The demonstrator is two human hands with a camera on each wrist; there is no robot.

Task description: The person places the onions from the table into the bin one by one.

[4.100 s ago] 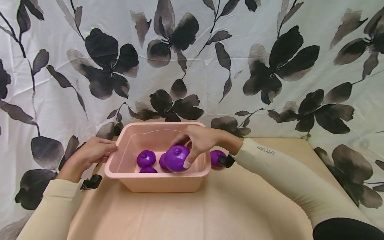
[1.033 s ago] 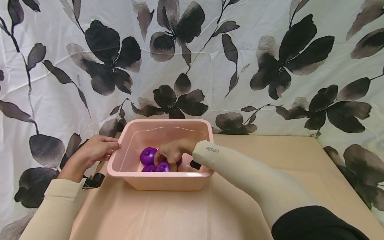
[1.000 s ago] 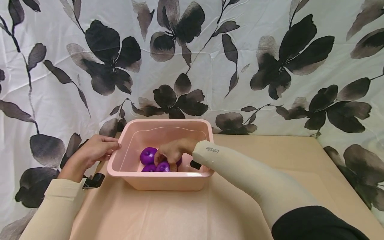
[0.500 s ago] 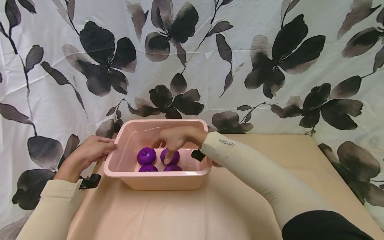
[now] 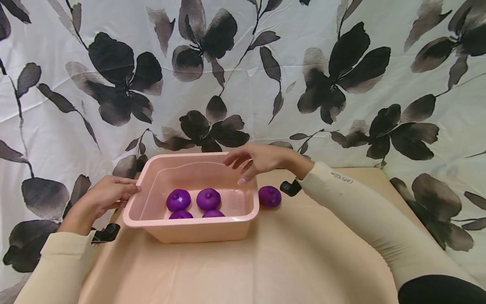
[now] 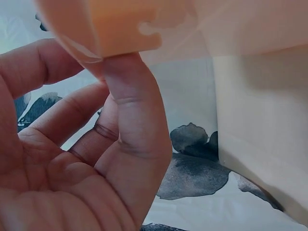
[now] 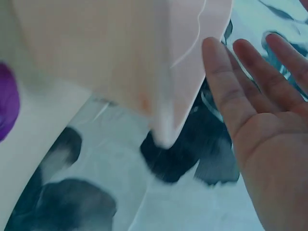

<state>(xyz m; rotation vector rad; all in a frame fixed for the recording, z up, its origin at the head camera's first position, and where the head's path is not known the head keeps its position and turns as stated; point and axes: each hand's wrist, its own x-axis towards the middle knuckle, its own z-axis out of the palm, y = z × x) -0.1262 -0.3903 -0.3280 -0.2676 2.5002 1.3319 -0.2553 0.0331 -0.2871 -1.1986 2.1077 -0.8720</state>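
A pink plastic tub (image 5: 205,231) stands on the table, holding several glossy purple round balls, fruit-like, each with a small nub on top; one such purple ball (image 5: 208,199) sits near its middle. The front wall partly hides the nearer ones. My left hand (image 5: 108,195) pinches the tub's left rim between thumb and fingers, as the left wrist view also shows. Over the tub's back right corner hovers my right hand (image 5: 262,160), fingers extended and holding nothing. Below it, outside the right wall, rests another purple ball (image 5: 270,196).
The table has a beige covering (image 5: 303,253) that reaches to the right and front. A white cloth (image 5: 265,105) with dark flowers hangs right behind the tub and shows beside the table. A small black wrist camera (image 5: 290,188) sits on the right wrist near the outside ball.
The purple ball my right hand gripped earlier now lies in the tub. That hand has let go, risen and moved right over the back corner. My left hand keeps the rim.
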